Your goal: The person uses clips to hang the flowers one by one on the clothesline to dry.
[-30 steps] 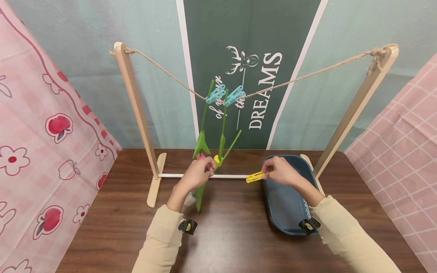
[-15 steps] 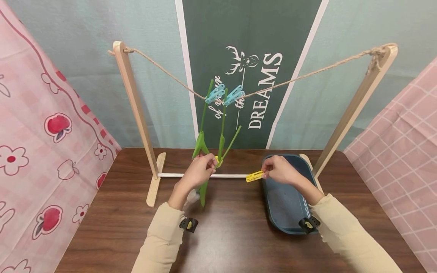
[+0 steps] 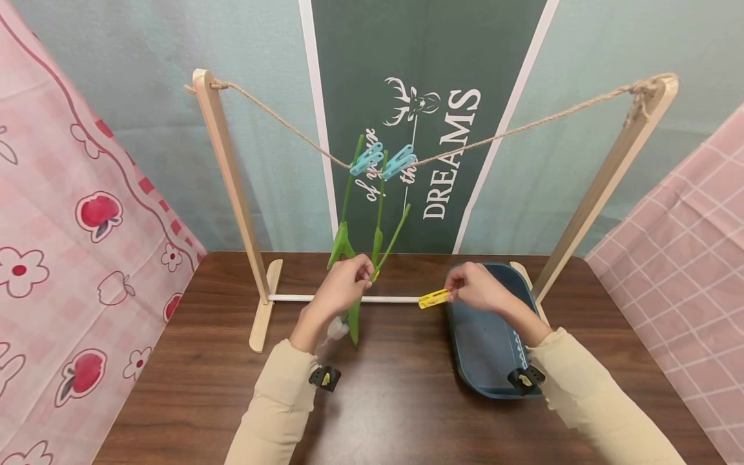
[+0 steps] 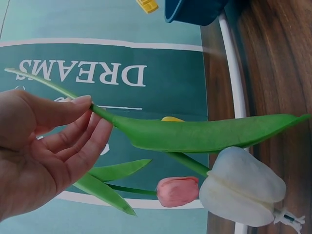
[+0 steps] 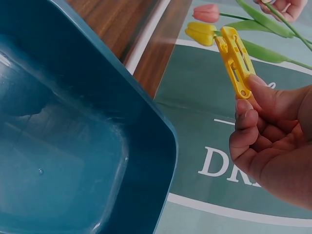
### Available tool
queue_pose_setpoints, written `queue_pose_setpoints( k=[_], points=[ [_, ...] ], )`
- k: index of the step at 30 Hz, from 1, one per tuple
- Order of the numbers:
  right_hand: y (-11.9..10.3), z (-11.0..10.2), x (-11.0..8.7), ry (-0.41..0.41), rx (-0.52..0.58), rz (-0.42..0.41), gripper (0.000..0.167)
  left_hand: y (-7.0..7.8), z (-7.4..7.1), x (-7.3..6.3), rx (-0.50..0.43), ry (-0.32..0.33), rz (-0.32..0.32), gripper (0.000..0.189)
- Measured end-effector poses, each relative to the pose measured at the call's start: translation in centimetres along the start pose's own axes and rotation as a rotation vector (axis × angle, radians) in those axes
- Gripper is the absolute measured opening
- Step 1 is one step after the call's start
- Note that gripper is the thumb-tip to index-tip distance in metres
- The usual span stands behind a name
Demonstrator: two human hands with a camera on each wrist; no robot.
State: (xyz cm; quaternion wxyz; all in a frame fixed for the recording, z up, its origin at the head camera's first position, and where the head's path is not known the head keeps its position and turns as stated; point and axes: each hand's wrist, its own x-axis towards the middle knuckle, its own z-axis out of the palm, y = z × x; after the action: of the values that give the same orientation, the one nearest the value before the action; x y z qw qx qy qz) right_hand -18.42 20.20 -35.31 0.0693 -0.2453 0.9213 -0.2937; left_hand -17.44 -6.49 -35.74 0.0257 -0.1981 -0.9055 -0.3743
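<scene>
My left hand point(image 3: 343, 284) pinches the stem of a white tulip point(image 4: 243, 187) between thumb and fingers. The bloom hangs downward and the bare stem end points up to the right. In my right hand point(image 3: 476, 289) is a yellow clothespin point(image 5: 235, 61), pinched at one end, near the left rim of the blue bin point(image 3: 488, 361). Two tulips hang head down from the rope point(image 3: 279, 119), each by a light blue clothespin point(image 3: 367, 159). One is the pink tulip point(image 4: 178, 191), the other the yellow tulip point(image 5: 200, 33). Behind my left hand, both blooms are mostly hidden in the head view.
Two wooden posts point(image 3: 232, 168) carry the sagging rope. A white rod point(image 3: 389, 299) joins their feet point(image 3: 265, 316) low over the brown table point(image 3: 383, 400). At the back hangs a green printed cloth point(image 3: 430, 39), with pink cloths point(image 3: 52, 284) at the sides.
My left hand has risen slightly and moved a little right, lifting the white tulip so its stem end stands higher. My right hand and the yellow clothespin have stayed nearly still.
</scene>
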Motion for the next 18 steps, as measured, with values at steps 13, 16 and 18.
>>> queue_pose_setpoints(
  k=[13, 16, 18],
  points=[
    [-0.1, -0.4, -0.2, -0.004, 0.022, 0.015, 0.01, 0.9, -0.2, 0.8, -0.017, 0.067, 0.031, 0.014],
    [-0.1, -0.4, -0.3, -0.003, 0.025, 0.014, 0.01, 1.2, -0.2, 1.1, -0.015, 0.069, 0.032, 0.014],
    [-0.1, -0.4, -0.4, -0.001, 0.024, 0.015, 0.01, 1.4, -0.3, 1.2, -0.021, 0.067, 0.025, 0.014]
  ],
)
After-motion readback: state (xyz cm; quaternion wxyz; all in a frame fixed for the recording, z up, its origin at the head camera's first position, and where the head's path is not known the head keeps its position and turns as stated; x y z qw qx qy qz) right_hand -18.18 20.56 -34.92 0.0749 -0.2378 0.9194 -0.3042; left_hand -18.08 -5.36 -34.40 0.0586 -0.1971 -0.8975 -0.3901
